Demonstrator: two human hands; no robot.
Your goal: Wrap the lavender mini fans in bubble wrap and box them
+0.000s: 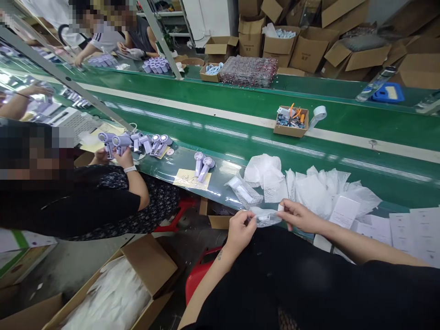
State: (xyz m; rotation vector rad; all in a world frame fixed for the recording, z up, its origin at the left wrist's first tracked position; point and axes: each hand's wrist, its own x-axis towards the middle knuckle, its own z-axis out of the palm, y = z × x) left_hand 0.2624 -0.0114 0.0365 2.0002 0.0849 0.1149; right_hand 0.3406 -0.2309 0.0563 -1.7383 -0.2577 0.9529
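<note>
Between my two hands a clear plastic bag (266,217) is held near the bench edge; a small pale item seems to lie inside it. My left hand (241,229) pinches the bag's left side. At its right end, my right hand (296,215) has thumb and fingers pressed together on it, with a small white piece at the fingertips. Just beyond lies a bubble-wrap pouch (244,189) with a white object in it. Crumpled white bags (318,188) sit behind my right hand. Two lavender handheld fans (205,167) rest farther left on a yellow paper (187,178).
A co-worker (113,188) at the left holds lavender fans. White printed cards (414,233) lie at the right. Across the green belt (237,133) stand a small tool box (291,121) and a tape roll (319,113). A carton of white bags (113,293) is on the floor.
</note>
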